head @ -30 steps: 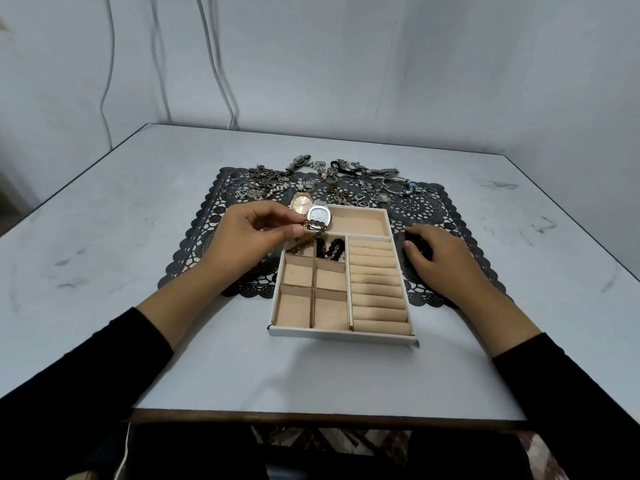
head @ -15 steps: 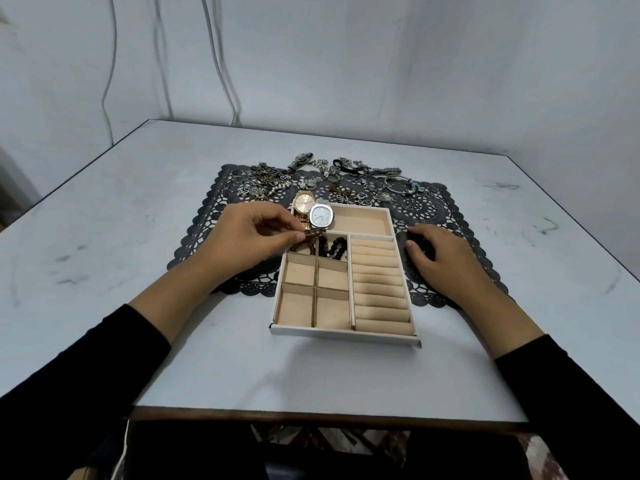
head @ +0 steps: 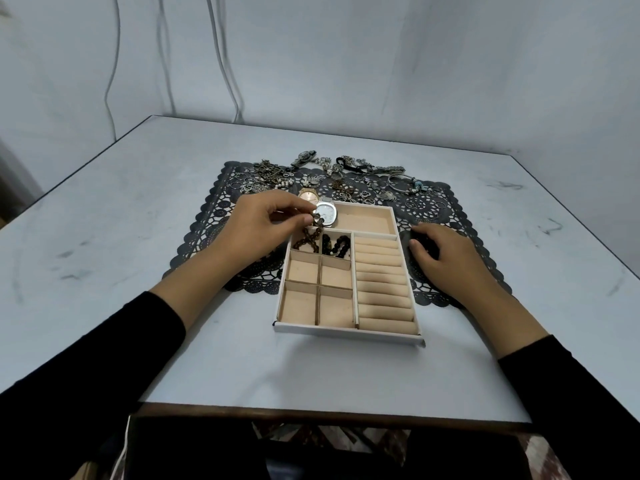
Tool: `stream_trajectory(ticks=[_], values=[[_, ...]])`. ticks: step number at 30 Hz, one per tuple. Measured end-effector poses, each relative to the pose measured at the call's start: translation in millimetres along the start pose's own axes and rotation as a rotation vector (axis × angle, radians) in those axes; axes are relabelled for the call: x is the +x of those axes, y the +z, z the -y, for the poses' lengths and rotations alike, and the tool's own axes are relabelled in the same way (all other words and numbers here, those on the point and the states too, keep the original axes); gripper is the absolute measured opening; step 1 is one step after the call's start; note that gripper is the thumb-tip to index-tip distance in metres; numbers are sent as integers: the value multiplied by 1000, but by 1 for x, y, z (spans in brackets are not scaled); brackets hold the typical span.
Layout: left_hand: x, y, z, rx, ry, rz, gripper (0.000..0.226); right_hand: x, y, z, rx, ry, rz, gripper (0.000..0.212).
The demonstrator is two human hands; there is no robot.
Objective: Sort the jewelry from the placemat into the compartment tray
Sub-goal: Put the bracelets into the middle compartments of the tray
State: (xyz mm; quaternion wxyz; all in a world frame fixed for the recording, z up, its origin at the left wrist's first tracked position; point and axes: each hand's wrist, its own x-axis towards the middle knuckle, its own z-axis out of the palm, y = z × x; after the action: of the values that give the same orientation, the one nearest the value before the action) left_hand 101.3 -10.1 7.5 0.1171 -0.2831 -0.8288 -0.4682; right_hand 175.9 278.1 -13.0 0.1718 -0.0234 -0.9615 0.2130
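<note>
Your left hand [head: 273, 220] reaches in from the near left, forearm angled across the placemat [head: 214, 216], palm down. Its thumb and fingertips pinch one end of a brown bead bracelet [head: 307, 241]. The rest of the bracelet hangs into the far-left small compartment of the tray [head: 346, 330]. The compartment just to its right holds a black bead bracelet [head: 336, 245].

A silver watch [head: 326, 214] lies at the left end of the tray's long far compartment, with a gold watch [head: 308, 196] just beyond it.

Your right hand [head: 446, 258] rests palm down on the placemat, just right of the tray. Its fingers are bent; you cannot tell whether they grip anything.

The unsorted jewelry [head: 329, 174] lies along the placemat's far edge on the table [head: 138, 202].
</note>
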Motion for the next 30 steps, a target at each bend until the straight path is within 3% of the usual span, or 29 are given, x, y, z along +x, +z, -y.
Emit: stream_trajectory(ticks=[17,30], values=[[-11,-14,-9,-20,73,180,16,0,0,0,4,0,-4,34],[-10,-11,-6,16,77,162,20,-1,-2,1,19,15,0,34]])
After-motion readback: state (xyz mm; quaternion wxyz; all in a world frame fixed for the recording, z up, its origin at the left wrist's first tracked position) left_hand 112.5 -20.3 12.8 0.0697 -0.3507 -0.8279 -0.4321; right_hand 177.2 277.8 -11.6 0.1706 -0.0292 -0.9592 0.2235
